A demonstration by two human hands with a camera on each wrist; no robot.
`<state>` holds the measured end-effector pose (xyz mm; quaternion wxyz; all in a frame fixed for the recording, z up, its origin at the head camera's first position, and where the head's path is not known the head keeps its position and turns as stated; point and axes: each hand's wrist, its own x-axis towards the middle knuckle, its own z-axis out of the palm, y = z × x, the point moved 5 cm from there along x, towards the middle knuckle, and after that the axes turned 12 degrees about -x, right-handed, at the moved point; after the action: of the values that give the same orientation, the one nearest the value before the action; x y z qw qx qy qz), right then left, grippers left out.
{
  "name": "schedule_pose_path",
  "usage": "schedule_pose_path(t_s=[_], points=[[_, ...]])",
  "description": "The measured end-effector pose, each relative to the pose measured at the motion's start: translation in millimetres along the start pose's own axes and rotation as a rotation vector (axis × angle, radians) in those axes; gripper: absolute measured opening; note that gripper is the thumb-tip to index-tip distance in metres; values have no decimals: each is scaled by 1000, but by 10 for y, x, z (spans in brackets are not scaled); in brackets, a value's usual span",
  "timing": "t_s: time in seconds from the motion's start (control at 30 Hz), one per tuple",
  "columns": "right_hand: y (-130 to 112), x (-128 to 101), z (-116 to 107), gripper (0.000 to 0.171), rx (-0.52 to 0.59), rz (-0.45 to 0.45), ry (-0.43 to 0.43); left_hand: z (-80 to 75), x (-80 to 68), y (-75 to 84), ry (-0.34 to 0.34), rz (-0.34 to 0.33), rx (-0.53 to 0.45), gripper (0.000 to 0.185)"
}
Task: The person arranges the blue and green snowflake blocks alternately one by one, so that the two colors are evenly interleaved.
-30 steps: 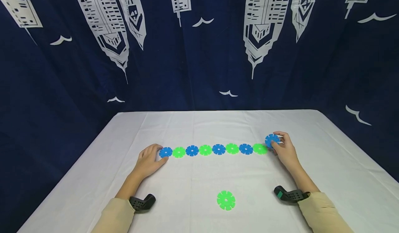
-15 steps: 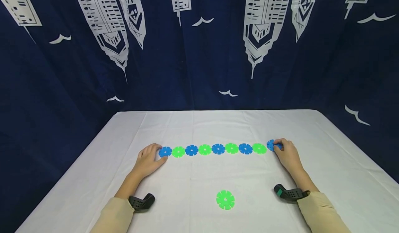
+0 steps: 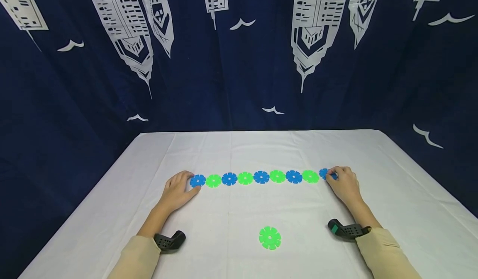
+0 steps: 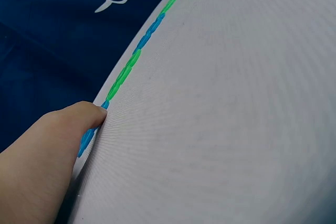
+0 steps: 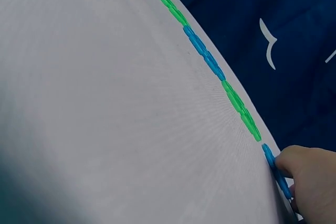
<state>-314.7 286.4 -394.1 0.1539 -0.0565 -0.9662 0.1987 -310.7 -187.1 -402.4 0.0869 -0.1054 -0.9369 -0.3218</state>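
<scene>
A row of flat, notched plastic discs, alternating blue and green, runs across the white table. At its left end is a blue disc point(image 3: 198, 180), held at its edges between the thumb and fingers of my left hand point(image 3: 178, 192). My right hand point(image 3: 343, 185) pinches another blue disc point(image 3: 323, 173) at the row's right end, partly hiding it. A narrow gap separates this disc from the neighbouring green disc point(image 3: 310, 176); the right wrist view shows the same small break beside the held blue disc point(image 5: 271, 160). The left thumb point(image 4: 89, 114) overlaps the left blue disc.
Nearer the front, a single green disc point(image 3: 270, 238) lies apart from the row. The tabletop has a white cloth point(image 3: 224, 212). Behind it hangs a dark blue curtain point(image 3: 257, 67) with white building and bird shapes.
The right hand has lowered the blue disc to the table at the row's right end, coming slightly towards me, and still pinches it. The left hand has stayed in place.
</scene>
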Motion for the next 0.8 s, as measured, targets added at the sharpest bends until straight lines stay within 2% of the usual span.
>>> schedule_pose_path(t_s=[0.8], points=[[-16, 5, 20, 28, -23, -31, -25, -8, -4, 1, 1, 3, 8, 53]])
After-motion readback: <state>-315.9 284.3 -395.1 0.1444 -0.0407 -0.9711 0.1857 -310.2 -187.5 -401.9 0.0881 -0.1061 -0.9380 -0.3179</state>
